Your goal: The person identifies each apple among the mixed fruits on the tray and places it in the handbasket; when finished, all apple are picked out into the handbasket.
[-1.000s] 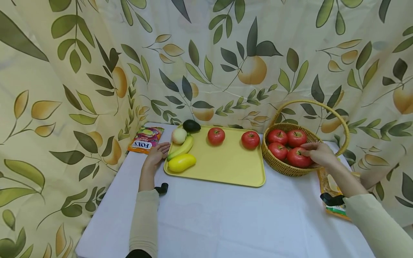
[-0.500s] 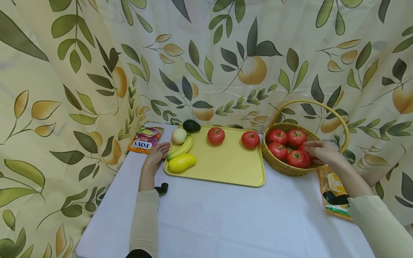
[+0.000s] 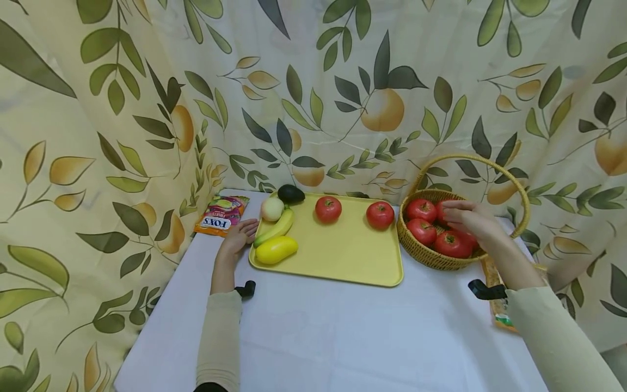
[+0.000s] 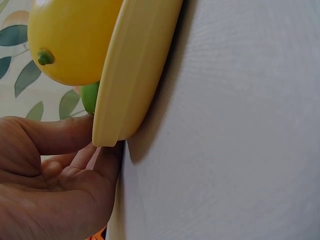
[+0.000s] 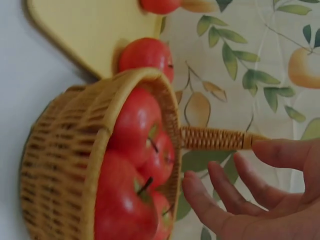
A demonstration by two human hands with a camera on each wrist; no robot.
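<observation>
My left hand (image 3: pixel 237 239) is at the left end of the yellow tray (image 3: pixel 343 245), its fingers extended and touching the rim. In the left wrist view, the thumb (image 4: pixel 65 134) lies close to the tray's edge, near a yellow mango-like fruit (image 4: pixel 75 40). My right hand (image 3: pixel 472 220) hovers over the wicker basket (image 3: pixel 423 256), fingers loosely spread and holding nothing. Several red apples (image 5: pixel 125 200) with dark stems fill the basket; the hand hides part of them in the head view. The basket's handle (image 5: pixel 215 137) rises behind the fingertips in the right wrist view.
On the tray lie a banana (image 3: pixel 276 227), a pale round fruit (image 3: pixel 271 208), a dark avocado-like fruit (image 3: pixel 291 194) and two red apples (image 3: pixel 328 209). A Fox's candy bag (image 3: pixel 221 214) lies left of it. Another packet (image 3: pixel 503 318) is partly under the right forearm.
My right hand has shifted off the front right apples, lifting up and leftward over the basket, with nothing in it. My left hand stays at the tray's edge.
</observation>
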